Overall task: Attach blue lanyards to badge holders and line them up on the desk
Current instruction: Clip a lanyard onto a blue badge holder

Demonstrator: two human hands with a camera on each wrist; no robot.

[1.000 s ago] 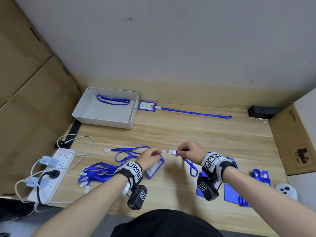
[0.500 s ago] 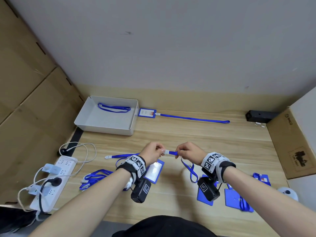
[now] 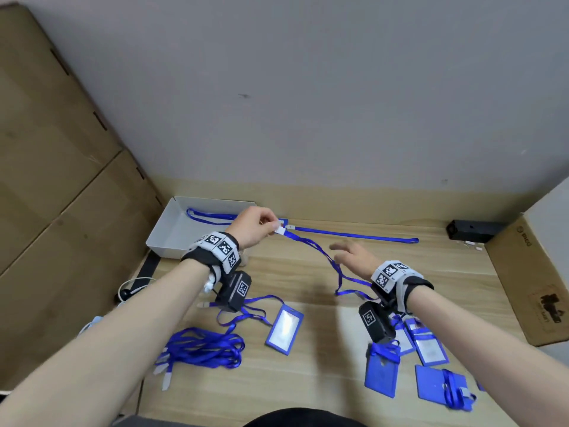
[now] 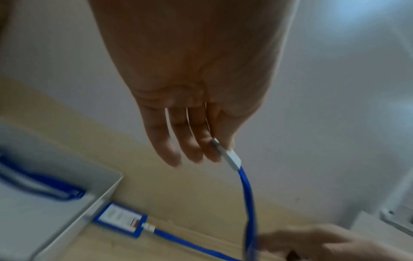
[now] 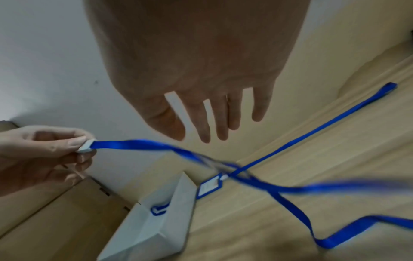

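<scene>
**Pinching the white clip, lanyard trailing to the table**

Pinching between thumb and fingertips, the left hand (image 3: 257,227) keeps a narrow grip on the white clip (image 3: 279,231) at the end of a blue lanyard (image 3: 323,257), raised above the far left part of the table (image 3: 308,389). The right hand (image 3: 354,257) is spread, fingers straight and apart, holding nothing; the strap runs just beneath it, and whether it brushes the fingers cannot be told. From the clip the strap slopes down to the right and its loop lies on the table near the right wrist.

A loose badge holder (image 3: 284,329) lies face up on the near table, well apart from both hands. A finished badge with its strap stretched out (image 3: 354,235) lies along the far edge beside a white tray (image 3: 160,238).

The right wrist view shows the thumb pressing the clip (image 5: 86,145) from above, which the head view blurs. The left wrist view shows the clip (image 4: 230,156) against the fingertips and the finished badge (image 4: 120,219) below.
</scene>
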